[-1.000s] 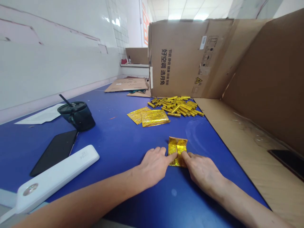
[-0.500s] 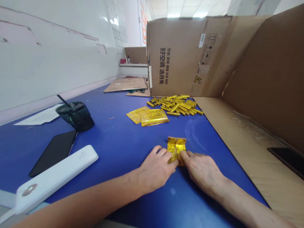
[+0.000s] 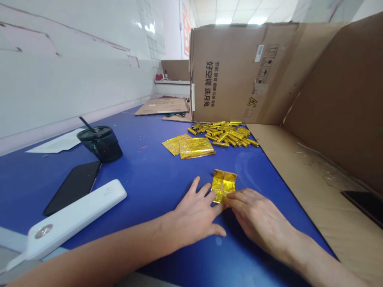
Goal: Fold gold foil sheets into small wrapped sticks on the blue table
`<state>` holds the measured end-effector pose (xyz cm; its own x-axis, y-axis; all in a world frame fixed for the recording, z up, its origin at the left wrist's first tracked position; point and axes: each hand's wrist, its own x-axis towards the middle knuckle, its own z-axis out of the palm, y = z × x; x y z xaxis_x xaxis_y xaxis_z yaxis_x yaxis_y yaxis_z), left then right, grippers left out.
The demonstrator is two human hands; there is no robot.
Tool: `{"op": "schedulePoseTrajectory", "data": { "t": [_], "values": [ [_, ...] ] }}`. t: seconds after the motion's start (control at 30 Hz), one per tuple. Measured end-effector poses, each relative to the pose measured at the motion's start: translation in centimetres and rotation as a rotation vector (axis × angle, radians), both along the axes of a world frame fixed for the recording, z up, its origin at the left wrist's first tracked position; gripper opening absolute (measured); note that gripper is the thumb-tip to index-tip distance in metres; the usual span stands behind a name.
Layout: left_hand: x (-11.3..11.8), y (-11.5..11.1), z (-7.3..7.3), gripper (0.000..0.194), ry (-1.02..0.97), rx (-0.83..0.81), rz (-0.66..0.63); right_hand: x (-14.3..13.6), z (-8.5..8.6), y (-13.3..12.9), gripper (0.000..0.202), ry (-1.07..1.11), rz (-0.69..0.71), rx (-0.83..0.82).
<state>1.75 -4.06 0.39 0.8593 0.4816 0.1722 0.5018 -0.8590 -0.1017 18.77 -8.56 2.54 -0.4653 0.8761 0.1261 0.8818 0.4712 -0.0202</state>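
Note:
A creased piece of gold foil paper lies on the blue table, its side edges folded in to a seam down the middle. My right hand has its fingers pinched together at the paper's near edge. With fingers spread, my left hand rests on the left; its index fingertip reaches the near edge, and its thumb points right over the table. Just where the fingertips meet the foil is partly hidden. Farther off are flat gold foil sheets and a pile of rolled gold foil pieces.
On the left stand a dark cup with a straw, a black phone and a long white device. White paper lies by the wall. A large cardboard box rises behind, and a cardboard sheet borders the right edge.
My left hand has spread its fingers and swung its thumb away from the paper. The right fingers have moved to the near edge, where a crosswise crease now shows.

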Motion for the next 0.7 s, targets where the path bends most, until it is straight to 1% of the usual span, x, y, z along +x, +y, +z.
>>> {"op": "schedulePoseTrajectory", "data": {
  "t": [0.03,0.1,0.23,0.37,0.47,0.57,0.7],
  "values": [
    [-0.2,0.3,0.0,0.053,0.008,-0.004,0.000,-0.1,0.0,-0.2,0.028,0.026,0.043,0.001],
    [-0.7,1.1,0.1,0.049,0.031,-0.027,-0.012,-0.4,-0.2,-0.4,0.033,0.044,0.074,-0.019],
    [-2.0,2.4,0.2,0.051,0.071,-0.143,-0.033,-1.1,-0.9,-0.4,0.053,0.019,0.049,-0.101],
    [-2.8,2.9,0.1,0.055,0.089,-0.247,-0.031,-1.7,-1.6,-0.5,0.066,-0.052,0.050,-0.101],
    [-3.1,3.0,-0.2,0.060,0.086,-0.296,-0.038,-2.1,-2.1,-0.9,0.071,-0.115,0.055,-0.090],
    [-3.3,3.1,-0.4,0.060,0.082,-0.324,-0.046,-2.3,-2.3,-1.2,0.073,-0.175,0.053,-0.092],
    [-3.6,3.3,-0.6,0.059,0.080,-0.345,-0.055,-2.6,-1.7,-1.4,0.072,-0.206,0.074,-0.136]
  ]
}}
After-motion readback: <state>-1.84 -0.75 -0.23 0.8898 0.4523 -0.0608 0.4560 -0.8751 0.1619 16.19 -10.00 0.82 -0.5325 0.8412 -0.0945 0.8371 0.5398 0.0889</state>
